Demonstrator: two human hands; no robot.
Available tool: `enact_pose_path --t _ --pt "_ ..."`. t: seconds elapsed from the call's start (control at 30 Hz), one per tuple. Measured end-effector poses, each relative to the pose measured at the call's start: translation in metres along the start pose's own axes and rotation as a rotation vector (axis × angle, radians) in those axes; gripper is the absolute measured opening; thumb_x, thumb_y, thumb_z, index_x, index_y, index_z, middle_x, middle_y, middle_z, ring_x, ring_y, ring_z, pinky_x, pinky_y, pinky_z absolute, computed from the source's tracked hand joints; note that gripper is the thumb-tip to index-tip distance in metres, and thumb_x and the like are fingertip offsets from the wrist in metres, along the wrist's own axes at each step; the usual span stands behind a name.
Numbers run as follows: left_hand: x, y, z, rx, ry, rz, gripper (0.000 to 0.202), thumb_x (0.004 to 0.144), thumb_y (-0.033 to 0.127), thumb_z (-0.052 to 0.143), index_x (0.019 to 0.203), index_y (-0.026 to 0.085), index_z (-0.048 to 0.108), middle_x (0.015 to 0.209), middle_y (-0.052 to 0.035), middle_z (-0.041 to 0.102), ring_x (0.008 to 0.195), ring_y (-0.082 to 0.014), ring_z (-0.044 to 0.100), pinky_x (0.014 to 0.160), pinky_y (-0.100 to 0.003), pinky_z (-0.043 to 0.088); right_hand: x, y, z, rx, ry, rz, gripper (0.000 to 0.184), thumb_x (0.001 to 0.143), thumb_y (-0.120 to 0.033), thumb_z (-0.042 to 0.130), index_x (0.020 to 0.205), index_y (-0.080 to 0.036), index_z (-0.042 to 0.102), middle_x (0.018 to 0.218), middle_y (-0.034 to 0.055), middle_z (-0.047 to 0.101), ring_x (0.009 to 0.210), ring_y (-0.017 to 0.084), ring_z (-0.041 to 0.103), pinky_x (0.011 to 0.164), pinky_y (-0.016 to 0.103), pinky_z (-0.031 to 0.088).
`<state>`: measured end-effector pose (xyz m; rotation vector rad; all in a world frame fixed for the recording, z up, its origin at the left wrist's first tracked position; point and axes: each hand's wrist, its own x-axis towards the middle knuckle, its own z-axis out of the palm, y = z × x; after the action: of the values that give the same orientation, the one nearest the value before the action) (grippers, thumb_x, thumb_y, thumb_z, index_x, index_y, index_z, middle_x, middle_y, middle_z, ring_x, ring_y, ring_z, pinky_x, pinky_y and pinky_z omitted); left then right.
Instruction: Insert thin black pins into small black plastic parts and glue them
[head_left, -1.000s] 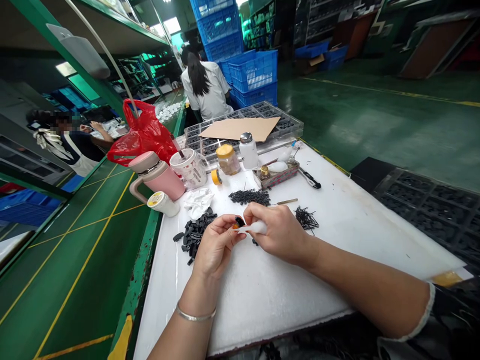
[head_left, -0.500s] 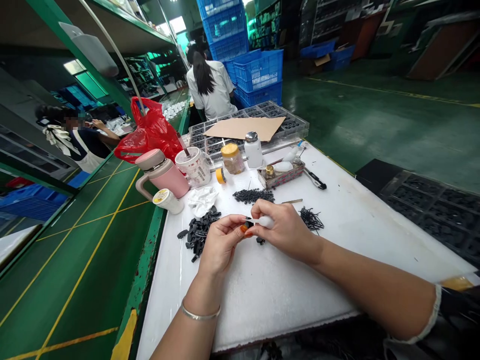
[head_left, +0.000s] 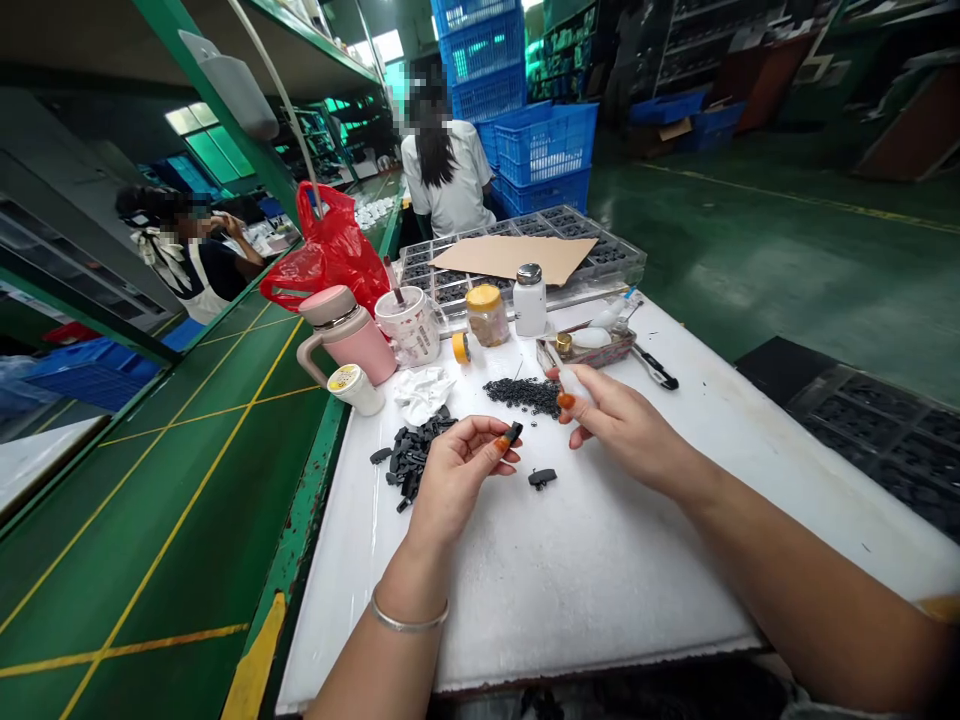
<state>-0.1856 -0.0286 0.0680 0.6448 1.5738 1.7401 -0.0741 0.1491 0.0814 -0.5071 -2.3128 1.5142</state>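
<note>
My left hand (head_left: 455,482) pinches a small black plastic part (head_left: 514,433) between thumb and fingers. A white squeeze bottle with a thin nozzle (head_left: 574,383) is gripped in my right hand (head_left: 634,425), its tip pointing up and away, apart from the part. On the white tabletop (head_left: 585,570) between and below the hands lies one more black piece (head_left: 541,478). Beside my left hand is a heap of black plastic parts (head_left: 409,460). Beyond the hands spreads a pile of tiny black rings (head_left: 517,394).
Along the back stand a pink mug (head_left: 356,340), a white cup (head_left: 409,325), a yellow-lidded jar (head_left: 486,315), a white pump bottle (head_left: 529,302) and a small tool tray (head_left: 600,350). A utility knife (head_left: 656,366) lies right. Farther off, a person (head_left: 450,175) sits near blue crates (head_left: 544,145).
My right hand has drawn the squeeze bottle away from the black part, up and to the right. My left hand still holds the part. The view has shifted slightly left.
</note>
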Motion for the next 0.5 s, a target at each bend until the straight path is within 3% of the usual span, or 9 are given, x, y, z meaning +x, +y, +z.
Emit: enact_pose_path --t 0.07,0.17,0.33,0.5 --pt "0.0 0.0 0.0 0.028 0.018 0.023 0.022 0.077 0.029 0.07 0.092 0.014 0.066 0.083 -0.0052 0.068 0.073 -0.013 0.064 0.064 -0.021 0.053 0.0 -0.002 -0.001 0.048 0.007 -0.004 0.046 0.088 -0.047 0.051 0.124 -0.018 0.052 0.109 0.009 0.056 0.074 0.014 0.065 0.062 0.026 0.058" --pt "0.0 0.0 -0.001 0.056 0.032 0.039 0.021 0.074 0.028 0.073 0.089 0.014 0.068 0.073 -0.0016 0.064 0.067 -0.0102 0.061 0.064 -0.021 0.053 -0.001 -0.008 -0.005 0.233 0.012 -0.036 0.047 0.086 -0.046 0.056 0.124 -0.019 0.048 0.108 0.0092 0.059 0.086 0.019 0.065 0.057 0.025 0.058" --pt "0.001 -0.001 -0.002 0.111 0.048 0.064 0.022 0.072 0.03 0.074 0.087 0.014 0.07 0.071 -0.0014 0.064 0.065 -0.0101 0.06 0.064 -0.021 0.053 -0.006 -0.016 -0.013 0.333 0.128 -0.1 0.034 0.076 -0.038 0.072 0.091 -0.02 0.048 0.091 0.0048 0.066 0.068 0.017 0.065 0.041 0.018 0.043" --pt "0.002 -0.001 -0.002 0.143 0.07 0.074 0.022 0.071 0.03 0.075 0.085 0.014 0.071 0.071 -0.0017 0.064 0.065 -0.0106 0.059 0.062 -0.022 0.053 -0.009 -0.009 -0.015 0.345 0.292 -0.28 0.022 0.071 -0.032 0.077 0.083 -0.018 0.065 0.084 0.0044 0.065 0.067 0.013 0.058 0.048 0.022 0.04"
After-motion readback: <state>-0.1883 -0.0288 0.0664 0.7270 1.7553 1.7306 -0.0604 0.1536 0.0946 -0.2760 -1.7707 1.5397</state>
